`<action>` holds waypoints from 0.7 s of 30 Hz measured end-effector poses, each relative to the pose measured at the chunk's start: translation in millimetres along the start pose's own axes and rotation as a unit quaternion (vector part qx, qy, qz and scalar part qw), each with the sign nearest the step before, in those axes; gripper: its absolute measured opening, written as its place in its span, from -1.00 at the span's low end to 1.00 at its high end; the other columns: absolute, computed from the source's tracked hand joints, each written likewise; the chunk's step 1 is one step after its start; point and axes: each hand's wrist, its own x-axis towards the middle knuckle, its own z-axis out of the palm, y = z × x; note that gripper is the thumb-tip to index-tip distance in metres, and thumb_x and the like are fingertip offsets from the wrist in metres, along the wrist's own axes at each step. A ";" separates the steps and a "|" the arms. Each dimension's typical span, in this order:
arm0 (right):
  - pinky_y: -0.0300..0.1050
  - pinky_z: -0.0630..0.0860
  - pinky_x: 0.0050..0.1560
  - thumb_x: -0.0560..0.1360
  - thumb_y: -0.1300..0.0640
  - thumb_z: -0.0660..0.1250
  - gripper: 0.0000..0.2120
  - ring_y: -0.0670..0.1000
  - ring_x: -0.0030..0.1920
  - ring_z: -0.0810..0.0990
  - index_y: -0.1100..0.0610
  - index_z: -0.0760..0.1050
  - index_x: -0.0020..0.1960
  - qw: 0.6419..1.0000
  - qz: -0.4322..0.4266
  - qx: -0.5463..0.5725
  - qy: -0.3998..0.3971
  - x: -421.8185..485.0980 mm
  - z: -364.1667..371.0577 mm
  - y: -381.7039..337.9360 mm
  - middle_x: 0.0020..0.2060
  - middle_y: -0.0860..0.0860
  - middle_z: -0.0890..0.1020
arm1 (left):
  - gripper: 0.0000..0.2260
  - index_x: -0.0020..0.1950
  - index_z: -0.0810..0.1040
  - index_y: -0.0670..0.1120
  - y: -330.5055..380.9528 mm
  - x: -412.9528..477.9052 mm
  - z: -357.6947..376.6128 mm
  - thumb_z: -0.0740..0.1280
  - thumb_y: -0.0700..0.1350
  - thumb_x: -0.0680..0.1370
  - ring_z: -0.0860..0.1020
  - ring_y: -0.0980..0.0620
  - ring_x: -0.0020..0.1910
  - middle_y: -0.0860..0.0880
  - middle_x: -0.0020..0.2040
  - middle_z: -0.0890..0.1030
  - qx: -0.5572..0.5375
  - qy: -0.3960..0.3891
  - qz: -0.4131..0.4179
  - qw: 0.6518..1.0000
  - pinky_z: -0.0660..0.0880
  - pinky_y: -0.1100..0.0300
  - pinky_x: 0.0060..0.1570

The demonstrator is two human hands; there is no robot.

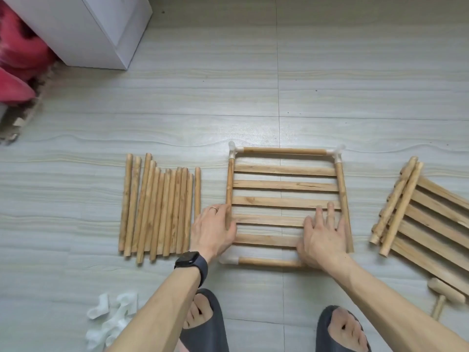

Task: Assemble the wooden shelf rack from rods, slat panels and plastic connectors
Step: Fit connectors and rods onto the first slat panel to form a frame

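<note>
Tiled floor: framed slat panel lay flat at the middle; stacked slat panels by the right edge; loose rods in a row to the frame's left. Left hand, fingers together, rested on its left rail; right hand, spread, pressed its near slats. White connectors were heaped bottom-left; wooden mallet bottom-right.

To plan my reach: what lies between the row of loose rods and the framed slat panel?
In the head view, the left hand lies there, fingers on the framed slat panel; beyond it, bare floor.
</note>
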 end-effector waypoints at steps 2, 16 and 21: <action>0.37 -0.15 0.56 0.62 -0.18 0.02 -0.28 0.37 0.57 -0.33 0.10 -0.10 0.66 0.997 -0.049 0.044 0.043 -3.2 -0.1 -22.0 0.63 0.22 -0.19 | -0.66 0.33 0.45 -0.03 -12.9 -2.5 -5.3 0.23 0.07 0.60 0.48 -0.06 0.24 -0.06 0.25 0.56 0.019 0.072 -0.087 0.993 0.46 0.02 0.14; 0.36 0.16 0.51 0.57 -0.44 -0.10 -0.25 0.32 0.59 -0.32 -0.17 -0.26 0.64 0.985 -0.164 0.008 -0.043 0.7 20.7 -69.1 0.58 -0.01 -0.42 | -0.76 0.10 0.40 0.04 -87.8 -21.4 -7.3 0.31 0.16 0.59 0.58 -0.11 0.01 -0.03 0.05 0.55 -0.026 -0.005 -0.214 0.977 0.47 0.08 -0.13; 0.35 0.16 0.52 0.57 -0.44 -0.10 -0.24 0.31 0.59 -0.33 -0.17 -0.27 0.63 0.985 -0.165 0.012 -0.052 -0.3 19.3 -68.7 0.57 -0.03 -0.43 | -0.78 0.10 0.53 0.01 -85.8 -18.2 -7.9 0.22 0.11 0.61 0.61 -0.11 -0.02 -0.03 0.01 0.64 0.069 -0.007 -0.187 0.980 0.41 0.12 -0.19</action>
